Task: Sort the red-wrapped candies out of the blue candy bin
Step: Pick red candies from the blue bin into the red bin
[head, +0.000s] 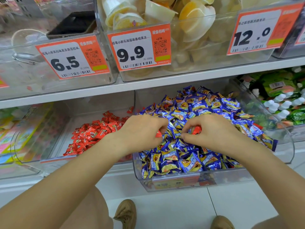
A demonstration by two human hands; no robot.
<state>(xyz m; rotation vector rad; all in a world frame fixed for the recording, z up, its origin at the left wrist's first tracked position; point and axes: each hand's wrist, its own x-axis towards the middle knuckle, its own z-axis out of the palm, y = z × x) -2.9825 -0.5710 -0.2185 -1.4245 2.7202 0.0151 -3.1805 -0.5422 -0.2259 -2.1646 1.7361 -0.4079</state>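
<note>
Over the heaped blue candy bin (173, 177), seen from the head camera, both hands dig into the blue wrappers. Left hand (142, 129) curls round a red-wrapped candy (158, 134) (only a corner shows). Right hand (209, 129) pinches another red candy (196, 130). Just left sits the red candy bin (54, 146).

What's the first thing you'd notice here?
The heap of blue-wrapped candies filling the middle bin, with the left hand and right hand digging in, each holding a red candy. Left of it lies a pile of red-wrapped candies, and big orange price tags hang above.
</note>
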